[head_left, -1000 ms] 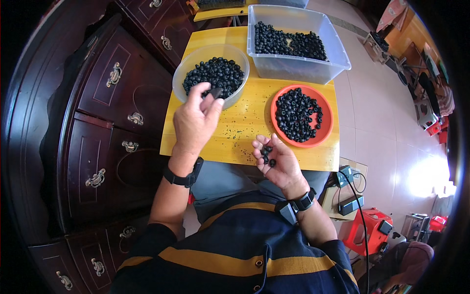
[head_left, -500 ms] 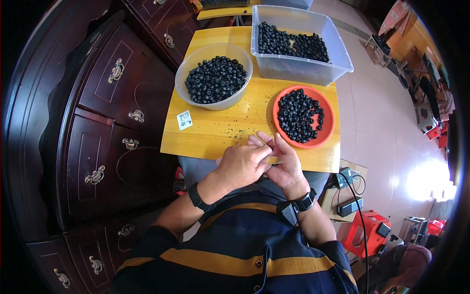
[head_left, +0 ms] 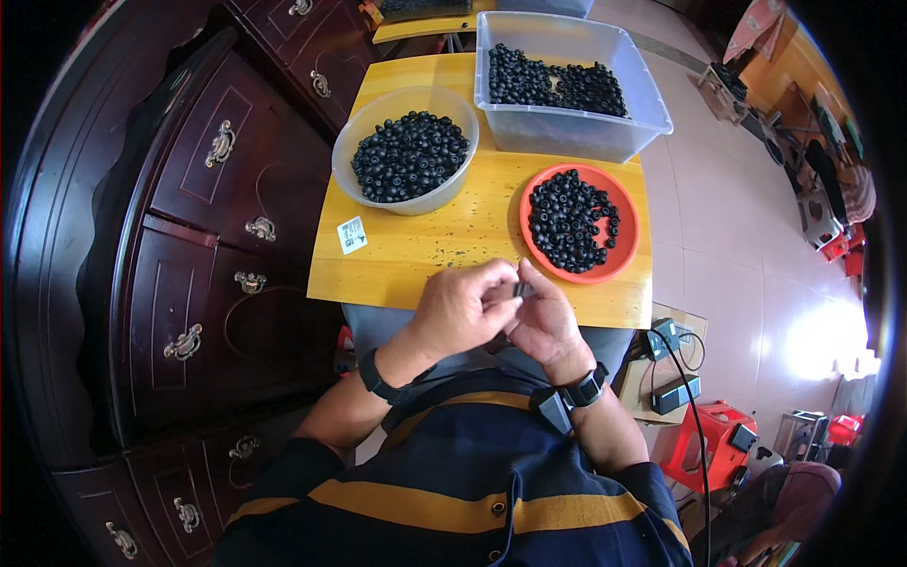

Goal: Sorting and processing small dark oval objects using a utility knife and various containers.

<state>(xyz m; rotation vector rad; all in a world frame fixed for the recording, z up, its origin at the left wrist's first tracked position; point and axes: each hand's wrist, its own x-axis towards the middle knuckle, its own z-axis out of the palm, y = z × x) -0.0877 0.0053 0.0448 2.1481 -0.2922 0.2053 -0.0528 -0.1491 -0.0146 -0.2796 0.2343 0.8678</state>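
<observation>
My left hand [head_left: 463,310] and my right hand [head_left: 548,323] meet over the near edge of the yellow tabletop, fingers closed and fingertips touching. Pinched where they meet is a small black piece [head_left: 521,290], much like the round black pieces nearby; whether the left fingers also hold a thin tool cannot be made out. Just beyond my right hand, an orange-red plate [head_left: 627,248] holds many small black ring-like pieces [head_left: 565,219] with holes in them. A clear round tub [head_left: 345,180] to the left is heaped with similar pieces [head_left: 411,156].
Behind the plate stands a large clear plastic bin [head_left: 576,137] with more black pieces. A white label [head_left: 351,235] and dark crumbs [head_left: 453,253] lie on the yellow tabletop [head_left: 406,279]. Dark wooden drawers [head_left: 227,208] line the left; a red stool [head_left: 704,449] stands at the lower right.
My fingers have drawn closer together and curled in. The thin light strips seen between them before no longer show; a small black piece is visible there. The view has shifted slightly.
</observation>
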